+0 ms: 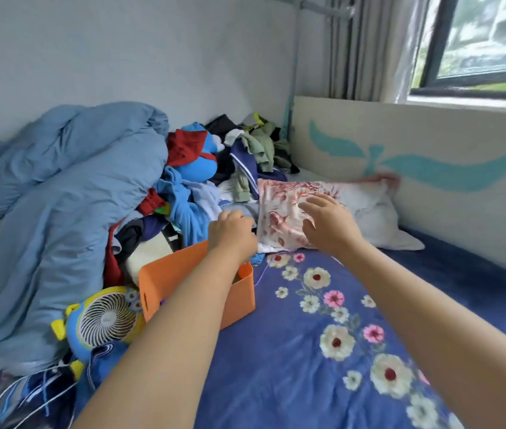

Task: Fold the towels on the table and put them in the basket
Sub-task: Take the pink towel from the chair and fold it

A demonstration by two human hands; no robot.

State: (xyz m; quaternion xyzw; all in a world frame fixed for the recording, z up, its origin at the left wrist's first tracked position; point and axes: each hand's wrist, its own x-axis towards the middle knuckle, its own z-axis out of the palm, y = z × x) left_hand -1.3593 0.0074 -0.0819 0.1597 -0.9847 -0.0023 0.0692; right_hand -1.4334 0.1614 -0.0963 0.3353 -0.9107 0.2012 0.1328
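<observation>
An orange plastic basket (165,274) stands on the blue flowered bedspread (307,351), partly hidden by my left forearm. My left hand (231,232) is above the basket's far rim, fingers curled; whether it holds cloth I cannot tell. My right hand (329,224) hovers with fingers spread over a white cloth with a red floral print (279,212), which lies on a white pillow (375,212). Whether that hand touches the cloth is unclear. A heap of mixed clothes (214,168) lies behind the basket.
A bunched blue duvet (59,187) fills the left side. A yellow and blue toy fan (103,320) lies beside the basket. A headboard panel with a teal design (431,156) runs along the right, under a window (477,41).
</observation>
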